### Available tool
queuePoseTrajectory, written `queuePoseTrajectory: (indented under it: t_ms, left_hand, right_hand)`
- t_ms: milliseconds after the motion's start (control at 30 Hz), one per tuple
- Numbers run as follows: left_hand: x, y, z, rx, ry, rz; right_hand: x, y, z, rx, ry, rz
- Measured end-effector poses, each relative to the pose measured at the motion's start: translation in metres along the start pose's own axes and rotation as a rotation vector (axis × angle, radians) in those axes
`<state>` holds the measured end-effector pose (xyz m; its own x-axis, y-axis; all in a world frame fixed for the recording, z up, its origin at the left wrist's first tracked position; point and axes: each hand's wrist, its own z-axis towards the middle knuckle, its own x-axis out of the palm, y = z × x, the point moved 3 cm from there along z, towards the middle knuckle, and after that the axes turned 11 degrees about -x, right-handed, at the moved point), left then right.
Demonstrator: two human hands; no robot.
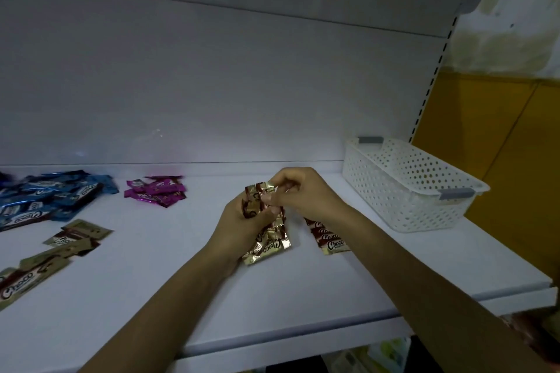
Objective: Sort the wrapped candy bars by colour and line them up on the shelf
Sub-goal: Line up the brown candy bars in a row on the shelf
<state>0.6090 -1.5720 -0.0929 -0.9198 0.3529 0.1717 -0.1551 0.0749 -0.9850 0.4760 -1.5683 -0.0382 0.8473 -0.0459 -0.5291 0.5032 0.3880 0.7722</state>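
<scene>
My left hand (239, 230) grips a bundle of gold Choco bars (269, 247) just over the shelf (181, 281); my right hand (306, 191) pinches one bar's crimped end. Light, slick foil, I judge: hold the ends.

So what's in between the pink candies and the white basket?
Head view: the left hand grips a bunch of gold bars, the right hand pinches at them, and a short row of gold bars lies on the shelf beside them.

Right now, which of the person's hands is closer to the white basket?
Right. The right hand sits just left of the basket; the left hand is farther left, gripping gold bars.
</scene>
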Motion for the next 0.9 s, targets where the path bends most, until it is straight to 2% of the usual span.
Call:
queuePoseTrajectory:
  t_ms: [167, 267, 333, 533, 667, 800, 900]
  left_hand:
    - [-0.001, 0.001, -0.001, -0.027, 0.005, -0.026]
    - [-0.001, 0.001, -0.001, -0.025, -0.006, -0.009]
    - [-0.001, 0.002, 0.0, -0.024, -0.02, -0.015]
    - [-0.001, 0.002, 0.002, -0.047, -0.044, -0.034]
    - [0.003, 0.005, 0.001, -0.042, -0.04, -0.038]
    - [0.002, 0.005, 0.001, -0.037, -0.056, -0.007]
    - [0.002, 0.004, 0.0, -0.029, -0.054, 0.007]
  right_hand:
    - [-0.008, -0.007, 0.004, 0.007, -0.191, 0.086]
    - [-0.018, -0.009, -0.003, 0.043, -0.238, 0.168]
    - [-0.026, -0.01, -0.014, 0.05, -0.231, 0.211]
    - [-0.052, -0.022, -0.063, 0.081, -0.196, 0.133]
    - [-0.072, -0.039, -0.103, 0.128, -0.117, -0.011]
    - [-0.082, -0.05, -0.118, 0.099, -0.041, -0.262]
    - [-0.082, -0.054, -0.118, 0.08, -0.014, -0.295]
